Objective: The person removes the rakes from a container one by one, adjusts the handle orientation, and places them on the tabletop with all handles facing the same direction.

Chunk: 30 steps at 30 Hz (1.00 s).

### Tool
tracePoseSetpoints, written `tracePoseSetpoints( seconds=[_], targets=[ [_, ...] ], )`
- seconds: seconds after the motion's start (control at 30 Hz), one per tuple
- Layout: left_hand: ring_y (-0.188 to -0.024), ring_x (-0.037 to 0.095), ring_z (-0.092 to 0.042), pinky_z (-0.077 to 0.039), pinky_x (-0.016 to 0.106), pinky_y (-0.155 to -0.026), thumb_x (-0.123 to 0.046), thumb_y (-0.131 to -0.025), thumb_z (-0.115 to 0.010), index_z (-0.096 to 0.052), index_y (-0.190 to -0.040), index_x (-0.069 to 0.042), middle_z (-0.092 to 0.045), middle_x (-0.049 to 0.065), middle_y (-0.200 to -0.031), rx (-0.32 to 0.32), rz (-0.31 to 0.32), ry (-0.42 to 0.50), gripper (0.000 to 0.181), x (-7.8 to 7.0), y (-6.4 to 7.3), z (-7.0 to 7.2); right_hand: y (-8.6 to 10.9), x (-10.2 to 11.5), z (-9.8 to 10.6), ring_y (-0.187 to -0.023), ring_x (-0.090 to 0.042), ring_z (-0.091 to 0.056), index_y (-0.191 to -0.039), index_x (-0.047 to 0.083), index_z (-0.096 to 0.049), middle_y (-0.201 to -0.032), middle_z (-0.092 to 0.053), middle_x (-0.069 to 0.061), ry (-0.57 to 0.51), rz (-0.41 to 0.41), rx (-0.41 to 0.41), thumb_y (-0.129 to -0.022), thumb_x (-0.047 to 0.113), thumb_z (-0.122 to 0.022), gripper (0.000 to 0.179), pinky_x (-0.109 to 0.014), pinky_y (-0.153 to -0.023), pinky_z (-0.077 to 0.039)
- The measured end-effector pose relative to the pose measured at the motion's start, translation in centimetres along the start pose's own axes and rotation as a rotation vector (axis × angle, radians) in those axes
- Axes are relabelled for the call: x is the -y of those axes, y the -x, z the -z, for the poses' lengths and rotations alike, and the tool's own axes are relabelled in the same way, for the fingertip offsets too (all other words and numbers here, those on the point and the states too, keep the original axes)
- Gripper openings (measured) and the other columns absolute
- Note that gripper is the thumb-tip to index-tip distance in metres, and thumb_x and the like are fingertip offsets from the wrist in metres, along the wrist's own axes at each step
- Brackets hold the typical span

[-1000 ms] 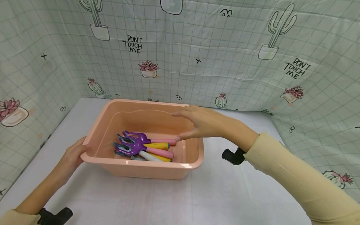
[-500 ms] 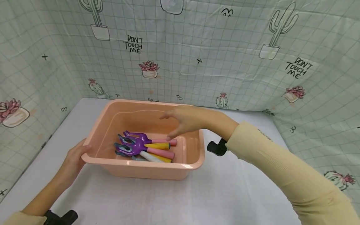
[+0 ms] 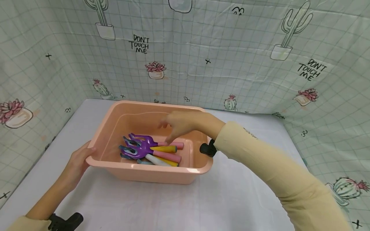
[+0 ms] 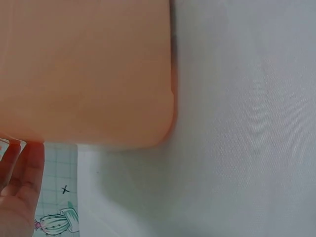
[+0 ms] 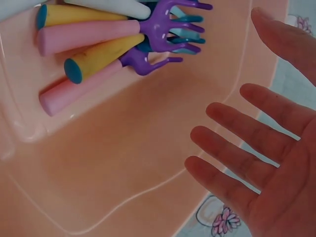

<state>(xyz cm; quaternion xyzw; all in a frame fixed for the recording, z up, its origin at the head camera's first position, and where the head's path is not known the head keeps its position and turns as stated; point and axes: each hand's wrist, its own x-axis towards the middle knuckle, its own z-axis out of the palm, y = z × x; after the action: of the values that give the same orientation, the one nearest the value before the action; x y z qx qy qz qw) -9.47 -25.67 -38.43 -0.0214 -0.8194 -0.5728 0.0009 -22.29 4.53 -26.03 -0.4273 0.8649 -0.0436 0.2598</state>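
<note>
Nearest, a black device (image 3: pixel 66 222) sits at the left cuff (image 3: pixel 28 224), over the white table (image 3: pixel 231 199). The left hand (image 3: pixel 76 162) grips the tub (image 3: pixel 150 176) at its left rim, close to the near corner: thumb on top, fingers up against the underside (the left wrist view shows them). The peach tub stands on the table. In it the rakes (image 3: pixel 142 149) lie in a loose pile, heads left, handles right: purple heads with pink handles (image 3: pixel 167 156), yellow handles (image 3: pixel 164 149) with blue ends, and a white handle (image 3: pixel 156 160) toward the near wall. Just beyond, the right hand (image 3: pixel 182 123) hangs over the tub, fingers spread, apart from the rakes. Farthest, a checked cloth (image 3: pixel 185 41) printed with cacti rises behind the table.
</note>
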Motion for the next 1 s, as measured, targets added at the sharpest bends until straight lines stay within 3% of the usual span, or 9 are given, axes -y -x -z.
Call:
tracePoseSetpoints(
  seconds=[0.2, 0.57, 0.8, 1.0],
  targets=[
    [-0.099, -0.005, -0.048, -0.037, 0.010, -0.079, -0.028, -0.101, -0.027, -0.030, -0.142, 0.000, -0.046, -0.025, -0.114, 0.004, 0.004, -0.014, 0.050, 0.0, 0.1, -0.1, -1.7, 0.0, -0.7, -0.122, -0.019, -0.048, -0.134, 0.012, -0.050, -0.131, -0.054, -0.004, -0.054, -0.034, 0.065, -0.080, 0.039, -0.069, 0.062, -0.033, -0.099, -0.042],
    [-0.096, -0.005, -0.049, -0.038, 0.009, -0.078, -0.026, -0.100, -0.028, -0.031, -0.141, 0.003, -0.048, -0.026, -0.111, -0.012, 0.000, -0.019, 0.049, -0.1, -0.1, 0.1, -4.7, -0.3, -1.9, -0.106, -0.017, -0.053, -0.128, 0.012, -0.055, -0.117, -0.060, -0.008, -0.077, 0.007, 0.137, -0.081, 0.030, -0.070, 0.053, -0.025, -0.085, -0.048],
    [-0.097, -0.006, -0.048, -0.037, 0.008, -0.079, -0.027, -0.101, -0.027, -0.030, -0.141, 0.002, -0.046, -0.027, -0.112, -0.017, 0.009, -0.024, 0.050, -0.1, 0.0, 0.1, -5.8, -0.8, -2.7, -0.093, -0.021, -0.058, -0.131, 0.009, -0.052, -0.113, -0.061, -0.008, -0.179, -0.052, 0.220, -0.080, 0.029, -0.071, 0.058, -0.029, -0.076, -0.053],
    [-0.097, -0.006, -0.048, -0.037, 0.008, -0.078, -0.024, -0.100, -0.029, -0.031, -0.140, 0.002, -0.048, -0.025, -0.112, -0.019, 0.006, 0.018, 0.048, 0.2, 0.1, 0.0, -6.1, -1.1, -3.5, -0.098, -0.024, -0.059, -0.131, 0.012, -0.050, -0.112, -0.056, -0.004, -0.261, -0.116, 0.301, -0.080, 0.031, -0.070, 0.058, -0.034, -0.081, -0.053]
  ],
)
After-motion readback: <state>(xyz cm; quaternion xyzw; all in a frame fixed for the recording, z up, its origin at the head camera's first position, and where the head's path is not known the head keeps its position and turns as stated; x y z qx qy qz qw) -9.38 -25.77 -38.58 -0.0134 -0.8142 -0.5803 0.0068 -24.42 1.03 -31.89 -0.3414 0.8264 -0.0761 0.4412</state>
